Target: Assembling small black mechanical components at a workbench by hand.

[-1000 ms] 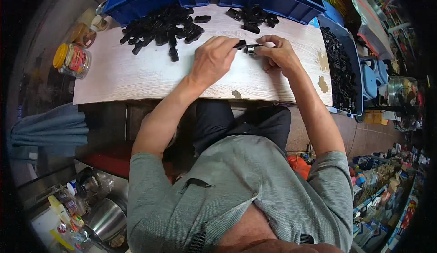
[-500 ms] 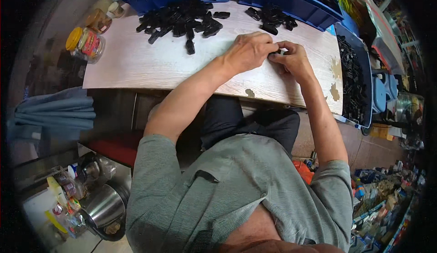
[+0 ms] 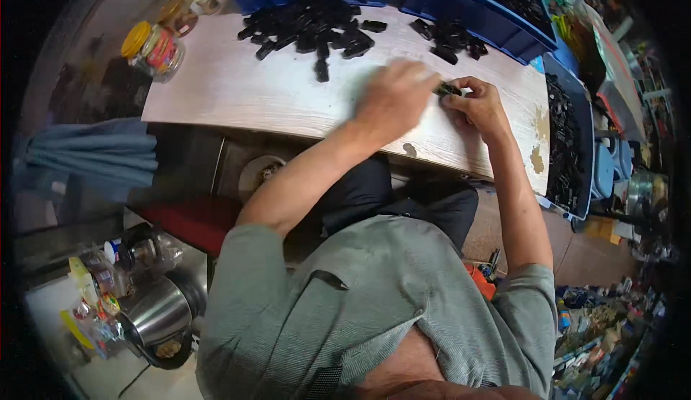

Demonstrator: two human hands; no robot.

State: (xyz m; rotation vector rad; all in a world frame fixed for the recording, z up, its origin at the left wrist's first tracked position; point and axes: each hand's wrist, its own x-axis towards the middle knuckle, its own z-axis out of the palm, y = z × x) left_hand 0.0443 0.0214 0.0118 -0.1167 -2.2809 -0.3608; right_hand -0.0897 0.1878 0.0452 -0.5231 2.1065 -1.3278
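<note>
Room: strewn with clutter [image 3: 597,321] at four o'clock.
White table [image 3: 237,83]: wood-grained, chipped along near edge and right.
Blue bins [image 3: 475,13]: standing around twelve and one o'clock.
Black heaps [image 3: 309,26]: lying loose just before twelve and at one; which finished, unclear.
Left hand [image 3: 399,98]: too blurred to tell whether gripping.
Right hand [image 3: 482,108]: narrowed, pinching.
Black part [image 3: 448,90]: in right fingertips, seemingly mid-handling.
</note>
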